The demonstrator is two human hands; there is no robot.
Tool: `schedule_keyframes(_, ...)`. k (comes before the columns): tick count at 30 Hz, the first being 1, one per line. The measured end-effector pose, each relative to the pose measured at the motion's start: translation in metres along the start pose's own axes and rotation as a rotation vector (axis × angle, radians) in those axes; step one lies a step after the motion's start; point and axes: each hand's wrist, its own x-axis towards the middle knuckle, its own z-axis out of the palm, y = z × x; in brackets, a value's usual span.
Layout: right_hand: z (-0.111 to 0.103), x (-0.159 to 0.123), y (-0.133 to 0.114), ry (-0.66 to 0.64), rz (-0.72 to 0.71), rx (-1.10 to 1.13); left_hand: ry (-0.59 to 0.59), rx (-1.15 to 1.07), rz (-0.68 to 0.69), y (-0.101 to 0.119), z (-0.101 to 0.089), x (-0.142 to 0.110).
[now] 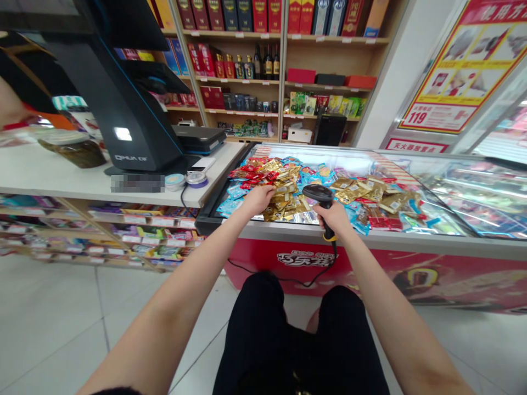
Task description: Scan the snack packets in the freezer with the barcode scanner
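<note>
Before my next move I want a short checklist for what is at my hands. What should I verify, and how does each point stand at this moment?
1. The right hand grips the black barcode scanner by its handle: ok.
2. The scanner cable hangs loosely in front of the red chest freezer, with no snag visible: ok.
3. The left hand firmly holds one of the gold and red snack packets: cannot tell.
4. A packet barcode faces the scanner's reading end: cannot tell.
</note>
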Motion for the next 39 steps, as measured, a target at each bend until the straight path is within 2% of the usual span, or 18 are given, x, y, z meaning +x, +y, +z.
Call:
schedule_keyframes(4,-0.003,0.001,0.001,0.005,-0.019,0.03,0.061,-0.18,-0.046,0.007,0.0,0.01)
schedule_keyframes(9,-0.004,-0.005,-0.006,0.005,-0.044,-0.006,0.007,-0.375,-0.179,0.014,0.002,0.015)
schedule_keyframes(16,-0.002,-0.01,-0.011,-0.002,-0.084,-0.115,0.116,-0.114,-0.143,0.023,0.003,0.015)
schedule_keyframes(24,-0.004,-0.01,-0.009,-0.015,-0.098,-0.16,0.089,0.031,-0.127,0.028,0.009,0.013)
schedule_keyframes(29,-0.006,-0.01,-0.009,0.005,-0.089,-0.218,0.089,0.049,-0.117,0.031,0.01,0.014)
schedule_keyframes(39,-0.009,-0.01,-0.008,0.011,-0.068,-0.192,0.084,0.046,-0.115,0.039,0.011,0.014)
